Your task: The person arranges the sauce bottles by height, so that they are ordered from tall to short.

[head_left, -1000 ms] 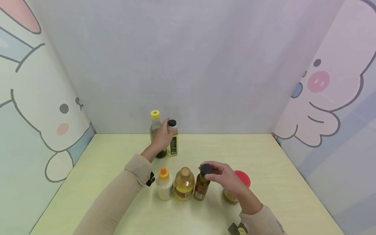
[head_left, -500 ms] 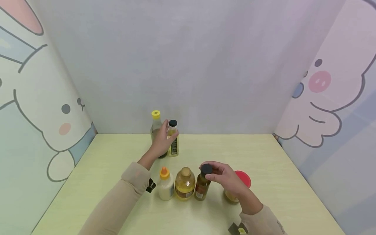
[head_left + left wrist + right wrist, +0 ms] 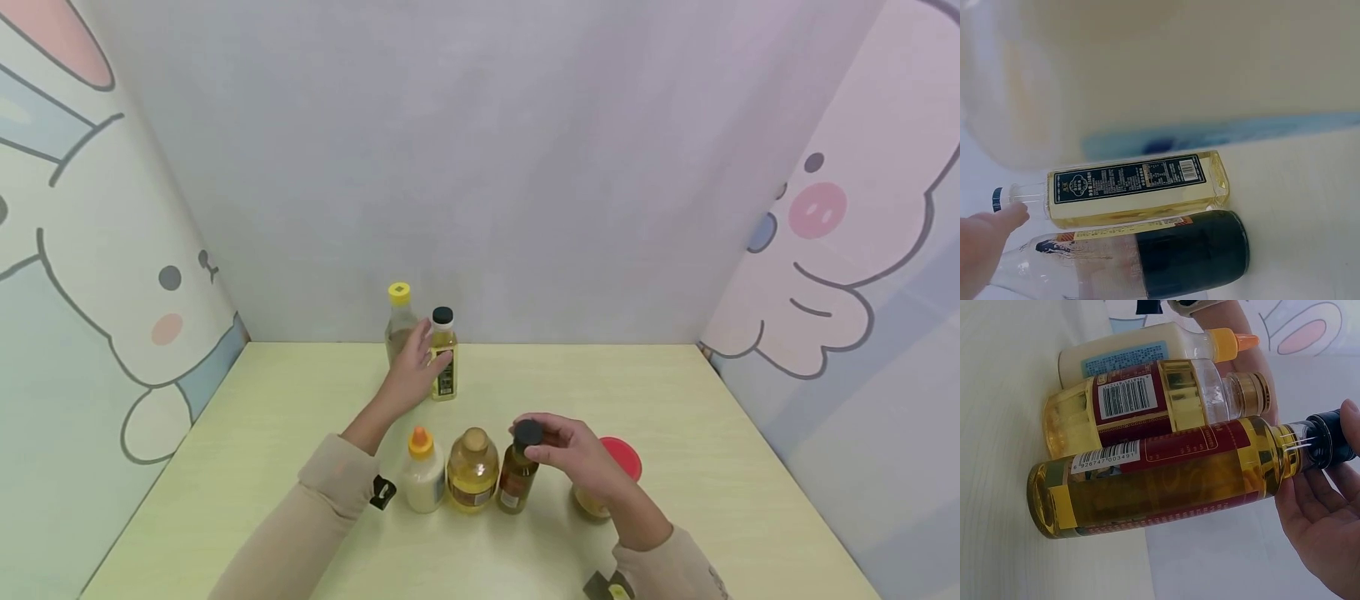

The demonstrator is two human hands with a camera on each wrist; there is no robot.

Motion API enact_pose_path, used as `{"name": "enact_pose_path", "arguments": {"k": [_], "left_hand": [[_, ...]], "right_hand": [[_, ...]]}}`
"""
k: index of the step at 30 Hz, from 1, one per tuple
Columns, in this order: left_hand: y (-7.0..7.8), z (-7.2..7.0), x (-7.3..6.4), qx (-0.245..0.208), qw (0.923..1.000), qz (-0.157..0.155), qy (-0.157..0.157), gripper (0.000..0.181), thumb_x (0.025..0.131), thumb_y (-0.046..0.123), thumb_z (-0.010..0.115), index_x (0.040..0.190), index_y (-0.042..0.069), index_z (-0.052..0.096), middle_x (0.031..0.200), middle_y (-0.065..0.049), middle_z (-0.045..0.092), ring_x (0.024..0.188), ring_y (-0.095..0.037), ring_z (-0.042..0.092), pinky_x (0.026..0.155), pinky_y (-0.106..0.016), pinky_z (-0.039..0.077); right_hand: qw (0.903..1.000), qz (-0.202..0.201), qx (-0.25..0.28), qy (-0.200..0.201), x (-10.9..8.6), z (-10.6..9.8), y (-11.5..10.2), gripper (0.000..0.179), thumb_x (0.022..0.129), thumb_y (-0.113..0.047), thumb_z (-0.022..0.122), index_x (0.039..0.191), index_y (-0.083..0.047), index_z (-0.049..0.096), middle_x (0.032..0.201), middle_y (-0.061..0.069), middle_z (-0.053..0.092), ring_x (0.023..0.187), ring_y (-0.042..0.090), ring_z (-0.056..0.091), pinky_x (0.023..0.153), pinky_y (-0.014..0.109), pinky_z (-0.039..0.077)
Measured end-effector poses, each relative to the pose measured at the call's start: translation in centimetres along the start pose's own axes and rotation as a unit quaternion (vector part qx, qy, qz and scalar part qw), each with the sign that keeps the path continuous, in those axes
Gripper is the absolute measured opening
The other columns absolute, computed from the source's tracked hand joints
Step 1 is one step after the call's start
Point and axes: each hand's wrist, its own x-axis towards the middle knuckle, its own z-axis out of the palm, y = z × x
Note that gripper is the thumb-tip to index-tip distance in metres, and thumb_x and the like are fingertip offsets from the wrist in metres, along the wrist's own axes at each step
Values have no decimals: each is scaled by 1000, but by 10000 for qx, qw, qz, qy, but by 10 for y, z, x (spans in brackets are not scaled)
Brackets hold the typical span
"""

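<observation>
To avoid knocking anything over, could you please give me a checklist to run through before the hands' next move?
1. Right hand gripping the amber bottle by its black cap: ok.
2. Left hand holding a bottle: not ok; thumb and fingers stand apart.
3. Rear black-capped bottle and yellow-capped bottle upright: ok.
4. Orange-tipped bottle and gold-capped bottle standing upright: ok.
5. Right hand clear of the red-lidded jar: cannot tell; it partly hides the jar in the head view.

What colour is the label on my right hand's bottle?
The label is dark red, clearest in the right wrist view.
</observation>
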Motion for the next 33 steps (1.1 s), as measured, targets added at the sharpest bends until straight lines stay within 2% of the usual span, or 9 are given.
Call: {"name": "enact_pose_path", "arguments": {"k": [8,14,21,33], "left_hand": [[-2,0,-14,-233,9996,-162,-69,76,101,29,56,155,5,8,159,-16,16,139,-33,31,108,-46,34],[-4,0,-21,-369,9992,3,-147,72,102,27,54,155,4,11,157,-18,20,135,-35,38,106,-45,37],[-2,1,-31,-509,9982,184,-265,70,103,26,52,154,0,11,155,-21,22,133,-37,39,105,-47,37],[0,2,-48,-519,9982,-54,-300,69,102,32,54,153,3,17,151,-19,31,132,-33,42,105,-48,37]], "right_hand": [[10000,40,-15,38,0,0,0,41,94,-13,66,130,3,57,127,26,57,110,29,59,91,29,49],[10000,74,-29,43,0,0,0,41,94,-13,66,130,2,57,127,22,58,111,29,58,92,29,49],[10000,23,-21,34,0,0,-1,41,93,-13,67,130,3,57,126,21,59,110,28,59,91,30,50],[10000,26,11,17,-1,0,0,40,94,-12,67,130,2,57,127,19,59,111,28,59,92,30,49]]}}
